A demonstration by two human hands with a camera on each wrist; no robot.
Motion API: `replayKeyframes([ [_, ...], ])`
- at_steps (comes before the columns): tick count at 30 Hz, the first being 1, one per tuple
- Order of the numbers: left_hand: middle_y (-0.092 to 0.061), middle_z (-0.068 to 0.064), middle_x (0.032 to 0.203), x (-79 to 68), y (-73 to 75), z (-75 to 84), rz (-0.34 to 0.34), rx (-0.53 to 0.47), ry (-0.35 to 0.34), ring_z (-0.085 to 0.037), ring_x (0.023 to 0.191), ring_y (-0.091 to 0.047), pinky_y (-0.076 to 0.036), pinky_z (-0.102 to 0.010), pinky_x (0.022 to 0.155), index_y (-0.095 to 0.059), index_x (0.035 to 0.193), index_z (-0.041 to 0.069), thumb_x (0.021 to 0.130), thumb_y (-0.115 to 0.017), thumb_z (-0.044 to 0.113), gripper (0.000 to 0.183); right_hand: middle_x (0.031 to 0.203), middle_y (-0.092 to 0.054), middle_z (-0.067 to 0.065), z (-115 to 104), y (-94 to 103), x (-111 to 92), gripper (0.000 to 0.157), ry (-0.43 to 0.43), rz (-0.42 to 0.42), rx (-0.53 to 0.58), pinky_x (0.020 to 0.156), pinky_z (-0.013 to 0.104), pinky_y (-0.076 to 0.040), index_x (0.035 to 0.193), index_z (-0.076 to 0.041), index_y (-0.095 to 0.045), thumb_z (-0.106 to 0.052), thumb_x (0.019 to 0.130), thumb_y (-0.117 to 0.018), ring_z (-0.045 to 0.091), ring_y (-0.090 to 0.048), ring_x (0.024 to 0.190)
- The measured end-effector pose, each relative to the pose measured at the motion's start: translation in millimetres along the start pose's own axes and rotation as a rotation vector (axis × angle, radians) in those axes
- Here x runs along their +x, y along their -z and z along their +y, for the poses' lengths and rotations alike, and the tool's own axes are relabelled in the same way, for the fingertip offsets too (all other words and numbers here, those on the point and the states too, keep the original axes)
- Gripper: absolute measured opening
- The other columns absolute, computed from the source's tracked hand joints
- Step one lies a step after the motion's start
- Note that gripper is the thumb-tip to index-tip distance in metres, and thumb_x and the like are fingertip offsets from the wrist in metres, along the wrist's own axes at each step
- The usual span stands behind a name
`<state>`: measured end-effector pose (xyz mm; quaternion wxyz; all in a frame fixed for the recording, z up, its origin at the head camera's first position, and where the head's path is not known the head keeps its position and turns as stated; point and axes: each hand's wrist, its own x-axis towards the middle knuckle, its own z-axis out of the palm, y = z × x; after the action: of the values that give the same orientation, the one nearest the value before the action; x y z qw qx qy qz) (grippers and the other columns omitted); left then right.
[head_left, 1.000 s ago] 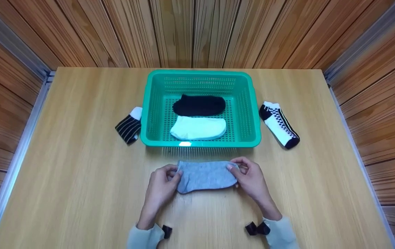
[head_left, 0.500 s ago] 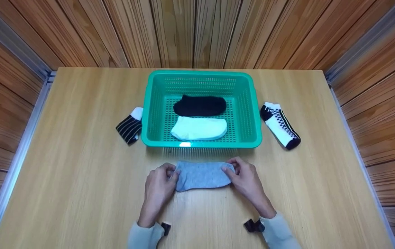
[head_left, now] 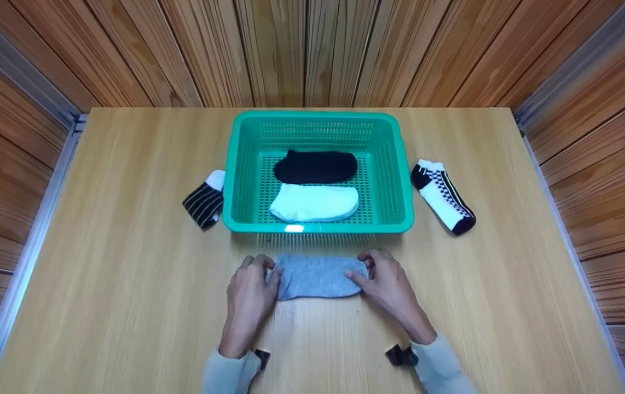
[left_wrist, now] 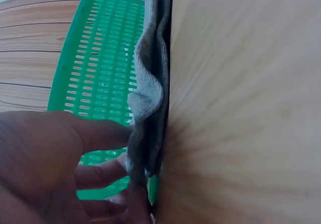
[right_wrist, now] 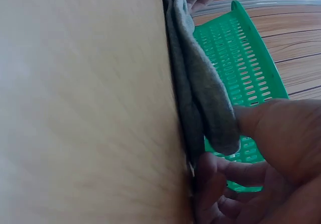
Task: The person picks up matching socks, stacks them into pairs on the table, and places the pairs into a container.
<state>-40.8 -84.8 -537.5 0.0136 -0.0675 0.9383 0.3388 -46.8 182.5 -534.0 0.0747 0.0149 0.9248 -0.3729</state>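
A folded blue-grey sock [head_left: 319, 276] lies lengthwise on the table in front of the green basket. At its left end, my left hand [head_left: 250, 298] pinches the edge between thumb and fingers. My right hand [head_left: 392, 287] holds the opposite end, thumb on top and fingers curled at the edge. Both wrist views show the layered grey sock [left_wrist: 148, 88] low at the tabletop, with the left thumb [left_wrist: 103, 133] against its side. On the right, the thumb [right_wrist: 246, 119] touches the rounded sock end [right_wrist: 213, 103].
Behind the sock stands the green basket [head_left: 408, 200], holding a black sock [head_left: 317, 167] and a white sock [head_left: 315, 202]. Left of it is a black striped sock [head_left: 203, 201]. A white-and-black checked sock [head_left: 444, 198] lies to the right. Wooden walls surround the table [head_left: 126, 306].
Both hands have shifted slightly left with the sock, which now looks lower and flatter against the table. The right thumb reaches further in over the sock. The basket and other socks stay put.
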Motion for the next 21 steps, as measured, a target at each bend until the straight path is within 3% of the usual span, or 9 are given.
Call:
replayKeyframes([
  [4, -0.06, -0.006, 0.087, -0.6, 1.2, 1.3, -0.017, 0.003, -0.02, -0.018, 0.074, -0.053, -0.041, -0.029, 0.063, -0.072, 0.108, 0.006, 0.096, -0.077, 0.021, 0.02, 0.102, -0.061, 0.006, -2.0, 1.2, -0.3, 0.044, 0.012, -0.016, -0.026, 0.071, 0.027, -0.043, 0.12, -0.005, -0.067, -0.031, 0.09, -0.085, 0.014, -0.052, 0.085],
  [9, -0.061, -0.008, 0.095, -1.8, 0.5, 4.6, -0.037, 0.014, -0.035, -0.019, 0.08, -0.054, -0.046, -0.032, 0.067, -0.07, 0.115, 0.005, 0.093, -0.08, 0.022, 0.03, 0.096, -0.06, 0.005, -3.7, 0.9, 1.8, 0.047, -0.004, -0.037, -0.044, 0.071, 0.028, -0.042, 0.123, -0.004, -0.066, -0.028, 0.088, -0.086, 0.015, -0.052, 0.083],
  [15, -0.065, -0.011, 0.101, -1.6, -3.3, 9.9, -0.062, 0.042, -0.032, -0.023, 0.087, -0.059, -0.053, -0.038, 0.074, -0.068, 0.119, 0.004, 0.09, -0.083, 0.02, 0.036, 0.09, -0.055, 0.004, -5.0, 0.1, 1.6, 0.034, -0.015, -0.054, -0.056, 0.067, 0.027, -0.039, 0.107, -0.007, -0.065, -0.023, 0.087, -0.087, 0.016, -0.05, 0.08],
  [21, -0.067, -0.009, 0.095, 2.2, -2.6, 12.4, -0.149, 0.012, 0.027, -0.023, 0.086, -0.057, -0.048, -0.035, 0.075, -0.065, 0.124, 0.004, 0.092, -0.081, 0.017, 0.038, 0.09, -0.05, 0.003, -6.1, -1.8, 0.7, 0.032, 0.026, -0.027, -0.073, 0.069, 0.027, -0.038, 0.096, -0.007, -0.06, -0.019, 0.085, -0.088, 0.016, -0.047, 0.082],
])
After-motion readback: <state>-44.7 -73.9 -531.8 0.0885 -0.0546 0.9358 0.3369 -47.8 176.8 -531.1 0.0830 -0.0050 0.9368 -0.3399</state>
